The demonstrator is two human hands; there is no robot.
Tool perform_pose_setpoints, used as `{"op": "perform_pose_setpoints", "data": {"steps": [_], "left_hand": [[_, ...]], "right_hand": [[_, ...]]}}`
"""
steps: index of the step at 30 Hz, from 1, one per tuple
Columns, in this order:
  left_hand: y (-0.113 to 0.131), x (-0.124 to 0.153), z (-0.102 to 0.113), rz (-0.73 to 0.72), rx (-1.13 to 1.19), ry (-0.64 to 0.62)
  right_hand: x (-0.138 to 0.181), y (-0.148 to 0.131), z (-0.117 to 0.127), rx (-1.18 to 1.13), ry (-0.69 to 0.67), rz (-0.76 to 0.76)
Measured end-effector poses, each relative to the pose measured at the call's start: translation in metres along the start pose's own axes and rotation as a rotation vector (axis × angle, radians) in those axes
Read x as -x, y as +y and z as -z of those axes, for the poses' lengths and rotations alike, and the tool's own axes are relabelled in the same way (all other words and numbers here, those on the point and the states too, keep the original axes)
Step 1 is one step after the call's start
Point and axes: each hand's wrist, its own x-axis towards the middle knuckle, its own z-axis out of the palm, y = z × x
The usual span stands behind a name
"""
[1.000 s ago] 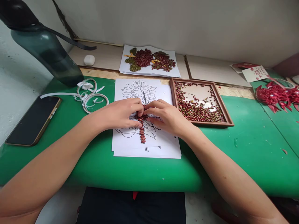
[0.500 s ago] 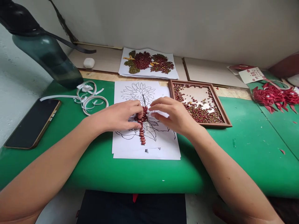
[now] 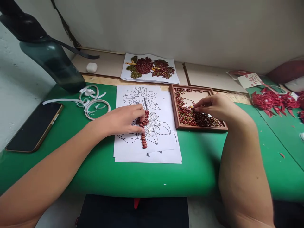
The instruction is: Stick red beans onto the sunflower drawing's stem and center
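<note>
My left hand (image 3: 128,118) rests on a sheet of paper (image 3: 166,153) printed with line-drawn flowers. Its fingers are curled at the tips, with the thumb held apart from them, beside red speckled beans (image 3: 143,141). Those beans form a column down the drawing and a cluster above it; the hand covers some of them. Over at the right, my right hand (image 3: 213,106) reaches into a brown-framed tray (image 3: 176,110) of small red and green beans (image 3: 192,117). Thumb and fingertips are drawn together low among the beans, and anything between them is too small to make out.
At the left are a phone (image 3: 34,126), a dark bottle (image 3: 53,63) and tape rolls (image 3: 97,107) with white strips. Behind the drawing lies a paper with bean flowers (image 3: 152,67). A white case (image 3: 91,67) sits at the back; red ribbon flowers (image 3: 273,101) lie far right.
My right hand has left the paper and moved right into the bean tray, its fingers drawing together. My left hand has stayed on the paper by the red beans.
</note>
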Motion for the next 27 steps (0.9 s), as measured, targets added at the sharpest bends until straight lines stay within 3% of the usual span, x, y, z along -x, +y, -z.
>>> {"op": "perform_pose_setpoints", "data": {"steps": [6,13,22,27], "left_hand": [[0.001,-0.001,-0.002,-0.026,-0.029,0.016],[-0.005,-0.003,-0.005,-0.148,-0.165,0.119],[-0.008,-0.002,-0.003,-0.196,-0.262,0.208],[-0.009,-0.002,-0.004,-0.218,-0.271,0.240]], "right_hand": [[-0.004,-0.003,-0.002,0.071,-0.013,-0.033],[-0.008,0.001,-0.007,0.116,-0.025,-0.026],[0.007,-0.038,-0.015,0.081,0.330,0.050],[0.005,-0.042,-0.017,0.149,0.275,0.001]]}}
